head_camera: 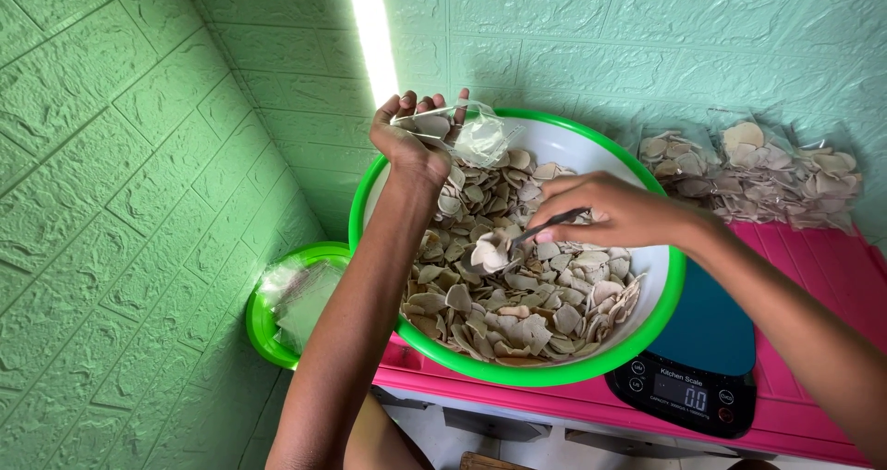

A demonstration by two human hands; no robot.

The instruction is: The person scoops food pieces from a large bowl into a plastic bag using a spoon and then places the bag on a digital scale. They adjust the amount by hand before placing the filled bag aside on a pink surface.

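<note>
A large white bowl with a green rim [647,327] sits on a pink table and is full of pale, flat cracker chips [517,290]. My left hand [411,137] is raised over the bowl's far edge and grips a small clear plastic bag [476,135] with a few chips inside. My right hand [614,213] reaches in from the right and holds a metal spoon [517,244] whose bowl carries some chips just above the pile.
A kitchen scale [693,378] with a teal platform and dark display stands at the bowl's right. Several filled clear bags of chips [748,170] lie against the green wall. A smaller green-rimmed bowl [263,327] holding empty plastic bags sits lower left.
</note>
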